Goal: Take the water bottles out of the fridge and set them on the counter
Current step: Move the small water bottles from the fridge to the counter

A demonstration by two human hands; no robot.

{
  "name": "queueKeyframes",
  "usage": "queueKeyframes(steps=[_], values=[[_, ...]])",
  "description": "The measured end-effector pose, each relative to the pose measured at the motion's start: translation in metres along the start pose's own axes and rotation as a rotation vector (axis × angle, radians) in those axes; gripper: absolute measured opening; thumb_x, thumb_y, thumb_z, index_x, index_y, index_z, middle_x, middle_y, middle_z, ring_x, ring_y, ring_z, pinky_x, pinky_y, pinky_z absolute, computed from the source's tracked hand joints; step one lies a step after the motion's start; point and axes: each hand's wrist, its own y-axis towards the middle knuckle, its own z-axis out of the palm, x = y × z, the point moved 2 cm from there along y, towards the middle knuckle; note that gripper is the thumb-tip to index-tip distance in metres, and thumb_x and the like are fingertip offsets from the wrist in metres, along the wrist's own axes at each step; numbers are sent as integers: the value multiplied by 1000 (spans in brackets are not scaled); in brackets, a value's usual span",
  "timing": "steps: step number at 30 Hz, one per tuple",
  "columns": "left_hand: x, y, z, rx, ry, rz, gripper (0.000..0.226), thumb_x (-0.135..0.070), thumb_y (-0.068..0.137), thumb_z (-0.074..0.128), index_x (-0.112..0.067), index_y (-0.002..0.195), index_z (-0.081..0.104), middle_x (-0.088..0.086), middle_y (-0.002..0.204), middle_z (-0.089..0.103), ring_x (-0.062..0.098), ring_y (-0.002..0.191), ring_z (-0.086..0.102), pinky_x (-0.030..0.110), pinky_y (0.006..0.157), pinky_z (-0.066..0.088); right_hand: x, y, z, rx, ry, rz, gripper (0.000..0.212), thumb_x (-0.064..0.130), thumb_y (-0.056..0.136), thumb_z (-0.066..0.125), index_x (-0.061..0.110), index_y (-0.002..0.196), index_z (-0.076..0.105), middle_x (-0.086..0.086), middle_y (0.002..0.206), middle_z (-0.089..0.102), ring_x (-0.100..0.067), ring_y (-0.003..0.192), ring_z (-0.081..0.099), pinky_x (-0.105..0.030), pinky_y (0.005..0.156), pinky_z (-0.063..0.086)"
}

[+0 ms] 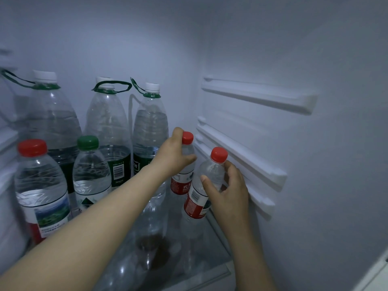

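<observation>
Clear, glossy plastic everywhere: the far small bottle (189, 148) and near small bottle (212, 171) shine, faintly ribbed. Their red caps (219, 154) look smooth, satin plastic; the red labels (195, 206) are glossy film. The large bottles (109, 127) match, with green plastic carry loops (111, 86). Now the fridge wall (336, 154): matt white plastic. The shelf (189, 265) is glassy, mirror-smooth.

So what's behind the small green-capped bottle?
A big handled water bottle stands behind the small green-capped bottle; its top and part of its dark barcode label show. Its base is covered.

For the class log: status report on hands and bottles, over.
Left hand grips rear red-capped bottle. Right hand grips front red-capped bottle, tilted. Both inside fridge. Nothing blocking.
</observation>
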Motion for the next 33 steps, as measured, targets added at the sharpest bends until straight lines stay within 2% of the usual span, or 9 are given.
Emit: queueKeyframes(steps=[4,8,11,13,17,20,25,29,33], values=[[6,-3,6,32,-29,-50,44,-32,82,72,-14,114,47,3,110,57,19,99,56,30,80,43,1,-1,0,-2,9,7,53,35,85,71,29,134,51,22,118,55,-4,116,54,-41,97,53],[4,-12,3,-10,-1,-19,38,-34,85,69,-13,109,49,5,104,60,21,91,60,35,79,50,5,-5,-2,29,40,21,55,33,88,70,29,139,48,12,128,60,-5,116,58,-39,97,54],[0,-24,-4,-13,-15,3,32,-36,87,64,-16,107,50,1,104,62,19,89,60,38,80,51,9,-9,-8,41,49,8,48,31,86,73,31,130,54,22,117,60,13,101,54,-20,88,51],[-2,-34,-11,9,-10,-2,32,-39,87,62,-19,108,49,-2,104,62,16,89,60,39,82,51,13,-11,-12,45,42,10,38,32,85,74,43,116,55,34,104,58,23,92,52,-8,77,42],[2,-58,-29,-46,-51,-80,35,-42,87,61,-21,113,48,-7,100,60,14,90,58,35,79,49,20,-17,-18,-1,82,15,25,36,85,73,53,88,55,40,84,62,20,86,57,-10,68,43],[0,-75,-36,-73,-84,-91,34,-43,86,62,-26,111,46,-12,97,57,10,89,56,31,76,44,24,-19,-19,29,81,7,23,38,85,72,54,88,55,38,84,62,18,87,58,-13,69,44],[-3,-88,-32,-48,-114,-108,35,-48,86,61,-31,113,46,-10,104,59,8,92,57,31,76,44,19,-28,-19,61,114,20,26,33,90,68,53,93,52,53,86,54,29,86,52,-3,60,44],[2,-94,-31,-80,-224,-173,36,-54,80,66,-31,104,53,-16,99,61,1,91,57,25,70,44,6,-37,-23,111,145,121,31,37,85,72,48,108,54,33,93,64,22,84,58,-9,63,45],[16,-113,-21,-42,-323,-296,53,-50,72,75,-30,116,53,-17,104,60,4,95,57,25,75,45,-11,-50,-21,167,109,206,50,30,78,81,46,113,50,24,102,62,9,89,61,-12,66,44]])
